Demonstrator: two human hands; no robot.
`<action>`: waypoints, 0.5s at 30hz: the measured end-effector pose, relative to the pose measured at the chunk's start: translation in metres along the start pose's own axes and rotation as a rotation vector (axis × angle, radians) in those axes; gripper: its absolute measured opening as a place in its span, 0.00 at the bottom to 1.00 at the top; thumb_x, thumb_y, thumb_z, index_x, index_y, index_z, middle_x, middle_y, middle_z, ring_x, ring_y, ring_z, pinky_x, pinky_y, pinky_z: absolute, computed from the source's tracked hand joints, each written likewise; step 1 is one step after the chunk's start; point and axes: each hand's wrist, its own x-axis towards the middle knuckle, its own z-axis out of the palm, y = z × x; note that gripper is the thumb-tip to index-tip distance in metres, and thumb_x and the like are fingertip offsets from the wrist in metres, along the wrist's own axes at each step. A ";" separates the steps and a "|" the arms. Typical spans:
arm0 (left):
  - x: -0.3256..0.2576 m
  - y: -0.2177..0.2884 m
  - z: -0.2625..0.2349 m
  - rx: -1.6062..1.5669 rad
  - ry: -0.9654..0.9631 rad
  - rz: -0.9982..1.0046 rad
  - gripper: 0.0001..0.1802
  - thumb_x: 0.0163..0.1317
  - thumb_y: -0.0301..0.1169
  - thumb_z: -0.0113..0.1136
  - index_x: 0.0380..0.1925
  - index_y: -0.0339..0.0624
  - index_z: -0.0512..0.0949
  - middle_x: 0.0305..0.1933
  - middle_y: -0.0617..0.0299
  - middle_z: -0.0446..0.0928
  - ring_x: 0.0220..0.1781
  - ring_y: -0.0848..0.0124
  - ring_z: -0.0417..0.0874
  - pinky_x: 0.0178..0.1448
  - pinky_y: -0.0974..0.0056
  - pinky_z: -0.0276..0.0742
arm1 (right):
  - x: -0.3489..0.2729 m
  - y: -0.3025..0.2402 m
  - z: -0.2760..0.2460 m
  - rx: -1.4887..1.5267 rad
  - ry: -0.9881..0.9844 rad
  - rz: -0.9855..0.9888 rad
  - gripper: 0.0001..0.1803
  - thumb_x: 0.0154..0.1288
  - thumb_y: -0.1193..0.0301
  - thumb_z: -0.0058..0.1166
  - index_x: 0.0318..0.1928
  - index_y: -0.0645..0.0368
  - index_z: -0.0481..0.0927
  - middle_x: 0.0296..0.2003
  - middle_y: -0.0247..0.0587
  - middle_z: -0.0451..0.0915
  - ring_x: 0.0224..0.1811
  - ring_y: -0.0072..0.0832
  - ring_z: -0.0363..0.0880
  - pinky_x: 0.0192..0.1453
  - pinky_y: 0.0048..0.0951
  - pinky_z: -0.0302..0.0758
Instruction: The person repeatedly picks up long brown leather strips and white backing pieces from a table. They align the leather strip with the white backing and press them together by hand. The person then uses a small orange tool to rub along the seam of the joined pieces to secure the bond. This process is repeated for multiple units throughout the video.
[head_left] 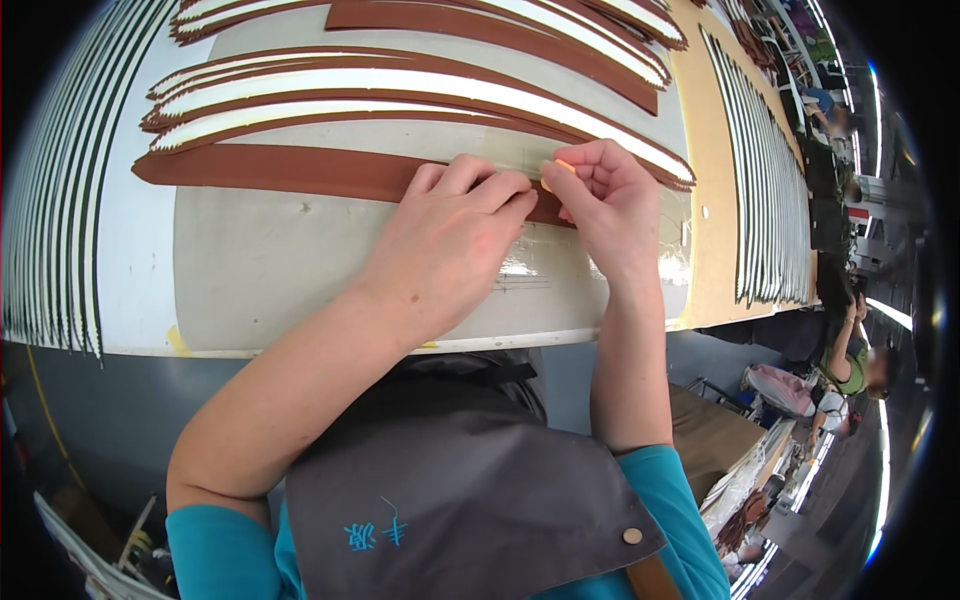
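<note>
A long brown leather-like strip (290, 168) lies across the grey work mat, its pointed end to the left. My left hand (450, 230) rests over this strip with bent fingers pressed together on it; the fingertips are mostly hidden. Just to its right, my right hand (612, 205) is closed in a pinch on a small orange piece (553, 180) above the strip's right part. What kind of thing the orange piece is, I cannot tell. Past both hands, stacked brown strips with white inner faces (400, 82) and zigzag ends curve across the table.
A row of narrow black-and-white strips (70, 180) hangs over the table's left side. More pale strips (765, 170) lie on the tan board (708, 240) at right. The table's front edge (300, 353) runs close before me. Other people work at far right.
</note>
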 end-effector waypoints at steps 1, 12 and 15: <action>0.000 0.000 0.001 -0.011 0.001 0.000 0.17 0.67 0.29 0.66 0.55 0.40 0.86 0.59 0.67 0.81 0.62 0.62 0.76 0.65 0.55 0.71 | 0.000 -0.002 0.002 -0.013 0.015 0.016 0.08 0.68 0.76 0.69 0.44 0.64 0.83 0.32 0.32 0.84 0.32 0.13 0.80 0.36 0.17 0.77; -0.001 -0.004 0.001 -0.093 0.005 -0.027 0.16 0.66 0.27 0.65 0.54 0.40 0.86 0.57 0.67 0.81 0.61 0.62 0.76 0.65 0.55 0.71 | 0.003 0.006 0.012 -0.135 0.082 0.014 0.08 0.67 0.75 0.70 0.40 0.65 0.83 0.30 0.31 0.82 0.30 0.14 0.77 0.36 0.19 0.77; -0.002 -0.004 0.002 -0.085 0.005 -0.024 0.17 0.66 0.26 0.65 0.54 0.40 0.86 0.58 0.67 0.80 0.61 0.62 0.76 0.65 0.55 0.71 | 0.003 0.007 0.012 -0.176 0.079 0.006 0.08 0.67 0.75 0.70 0.40 0.65 0.83 0.29 0.31 0.82 0.30 0.14 0.77 0.36 0.19 0.77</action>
